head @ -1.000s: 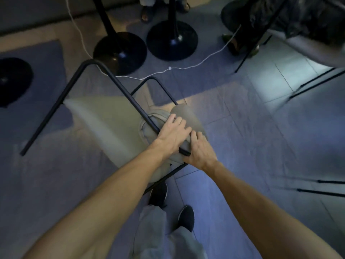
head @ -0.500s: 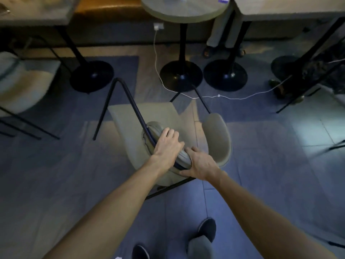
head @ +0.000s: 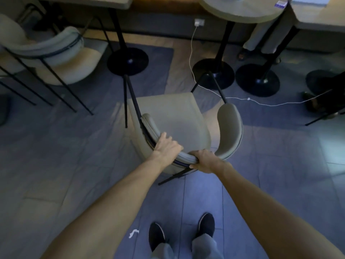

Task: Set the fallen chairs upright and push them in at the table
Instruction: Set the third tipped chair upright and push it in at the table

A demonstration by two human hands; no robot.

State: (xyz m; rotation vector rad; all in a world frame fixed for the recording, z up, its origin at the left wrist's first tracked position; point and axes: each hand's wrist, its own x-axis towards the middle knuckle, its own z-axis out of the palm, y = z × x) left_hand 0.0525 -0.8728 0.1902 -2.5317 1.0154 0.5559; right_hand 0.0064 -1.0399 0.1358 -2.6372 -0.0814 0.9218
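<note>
A beige padded chair (head: 173, 116) with thin black legs stands tilted in front of me, its seat facing up and its curved backrest nearest to me. My left hand (head: 167, 145) grips the left part of the backrest rim. My right hand (head: 206, 160) grips the rim just right of it, fingers curled under. A round table (head: 240, 10) on a black pedestal stands beyond the chair. A rectangular table (head: 89, 1) stands at the back left.
Another beige chair (head: 50, 51) stands upright at the left table. Black pedestal bases (head: 127, 61) ring the far floor. A white cable (head: 242, 99) trails across the floor behind the chair. A person's legs (head: 261, 36) stand at the right table. My shoes (head: 206, 224) are below.
The chair has swung up from lying on its side toward upright, seat now facing up. Both hands kept hold of the backrest and spread slightly apart. The view lifted toward the tables.
</note>
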